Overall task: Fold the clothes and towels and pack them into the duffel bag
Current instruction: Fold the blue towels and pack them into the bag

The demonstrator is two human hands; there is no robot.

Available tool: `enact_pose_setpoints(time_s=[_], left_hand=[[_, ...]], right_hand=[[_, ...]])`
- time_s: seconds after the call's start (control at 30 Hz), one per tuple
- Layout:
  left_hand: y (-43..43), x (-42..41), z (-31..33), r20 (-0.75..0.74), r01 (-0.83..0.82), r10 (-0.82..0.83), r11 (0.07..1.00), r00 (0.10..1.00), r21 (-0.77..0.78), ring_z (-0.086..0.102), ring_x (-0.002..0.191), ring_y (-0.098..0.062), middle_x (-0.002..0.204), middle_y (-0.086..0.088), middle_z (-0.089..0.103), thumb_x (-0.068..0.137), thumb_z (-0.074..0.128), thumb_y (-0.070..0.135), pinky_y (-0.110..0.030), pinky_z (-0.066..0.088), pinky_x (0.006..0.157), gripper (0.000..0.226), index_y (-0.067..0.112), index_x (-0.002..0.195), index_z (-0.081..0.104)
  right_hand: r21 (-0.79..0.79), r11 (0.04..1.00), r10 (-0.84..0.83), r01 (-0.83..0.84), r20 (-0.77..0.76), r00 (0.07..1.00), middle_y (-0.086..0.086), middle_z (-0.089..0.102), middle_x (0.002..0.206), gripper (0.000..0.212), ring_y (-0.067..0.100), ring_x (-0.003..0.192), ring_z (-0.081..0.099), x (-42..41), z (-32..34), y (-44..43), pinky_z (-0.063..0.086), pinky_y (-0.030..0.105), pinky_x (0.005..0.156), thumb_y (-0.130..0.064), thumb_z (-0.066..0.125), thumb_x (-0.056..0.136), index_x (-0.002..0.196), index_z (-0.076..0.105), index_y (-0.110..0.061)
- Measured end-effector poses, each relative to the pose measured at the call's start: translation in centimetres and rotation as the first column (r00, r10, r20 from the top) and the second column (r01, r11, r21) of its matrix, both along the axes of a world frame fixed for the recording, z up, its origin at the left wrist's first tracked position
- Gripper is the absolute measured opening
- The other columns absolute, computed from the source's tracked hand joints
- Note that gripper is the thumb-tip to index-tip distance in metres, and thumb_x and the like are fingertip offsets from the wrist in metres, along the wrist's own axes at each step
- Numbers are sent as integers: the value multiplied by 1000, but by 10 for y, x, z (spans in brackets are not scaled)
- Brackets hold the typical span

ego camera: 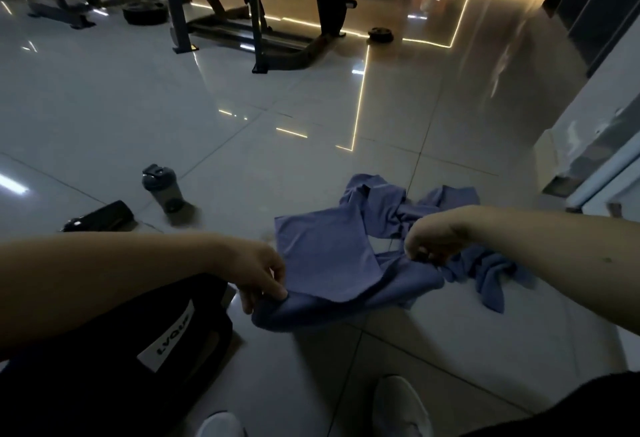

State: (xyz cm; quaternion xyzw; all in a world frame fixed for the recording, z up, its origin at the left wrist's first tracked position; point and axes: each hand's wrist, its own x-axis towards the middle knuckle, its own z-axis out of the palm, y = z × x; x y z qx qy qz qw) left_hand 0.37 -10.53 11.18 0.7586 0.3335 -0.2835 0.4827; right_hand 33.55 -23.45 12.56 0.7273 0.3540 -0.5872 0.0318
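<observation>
Folding the shirt [329, 256].
Our left hand [258, 272] and right hand [429, 239] each pinch an edge; we should pull taut, align corners before creasing.

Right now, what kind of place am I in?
Probably a gym: a weight bench frame stands on the tiled floor, a weight plate lies beside it, and a shaker bottle stands near the blue garment gripped by the left hand and right hand.

Lying crumpled on the floor [207, 107], near edge hanging raised: periwinkle garment [329, 256]. Sitting just left: black, white-labelled duffel bag [194, 360].
</observation>
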Motion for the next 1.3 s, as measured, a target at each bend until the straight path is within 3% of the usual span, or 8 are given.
enact_pose_setpoints(time_s=[0.17,0.33,0.47,0.63,0.73,1.1,1.2,1.3], left_hand=[[6,8,-19,-46,-35,32,997,998,-72,68,55,-17,71,-11,66,95,68,16,-29,59,58,16,6,90,57],[44,16,-51,132,-235,232,972,964,10,63,51,-19,68,-16,58,95,67,11,-29,57,54,17,2,87,54],[77,25,-85,223,-343,315,934,923,100,60,50,-20,65,-18,57,95,67,10,-27,55,51,19,-1,84,55],[118,40,-135,248,-414,360,884,899,218,68,69,-38,84,-31,65,95,61,10,-46,61,69,19,-9,95,57],[137,49,-162,281,-471,398,838,873,275,70,68,-31,91,-22,67,95,61,12,-41,61,63,10,3,93,56],[193,84,-236,424,-663,511,564,748,492,59,78,-27,83,-3,62,100,46,28,-42,52,74,12,20,93,50],[205,89,-252,398,-656,524,554,753,513,60,84,-31,91,-5,64,99,49,28,-43,52,78,11,19,94,52],[217,96,-267,373,-589,457,588,807,554,59,92,-30,105,-6,59,97,56,27,-42,51,81,12,17,92,56]], right_hand=[[42,998,-44,42,61,997,7,17,69,34,22,59,11,2,-32,20,19,40,64,-3,51,86,75,23,-19],[234,972,-37,-12,203,979,8,32,60,27,21,53,23,10,-66,50,28,36,59,-7,57,86,68,37,-13],[360,927,2,-106,278,961,19,51,71,22,24,55,41,23,-100,72,38,33,54,-15,57,97,79,58,-3],[554,822,-111,-135,388,915,11,64,87,23,30,81,58,42,-151,107,49,44,78,-21,52,103,89,64,-6],[640,765,-217,-74,364,906,9,66,88,21,29,82,58,53,-183,131,51,48,81,-19,53,102,88,65,-8],[768,640,-412,13,328,850,6,63,96,22,24,85,55,59,-246,202,46,40,74,-23,49,105,101,66,-10],[755,655,-424,15,352,834,9,59,102,22,24,85,52,60,-262,218,39,35,74,-23,51,104,100,68,-10],[731,683,-395,5,364,843,4,60,86,23,20,78,53,60,-272,233,38,32,71,-20,58,100,78,65,-17]])
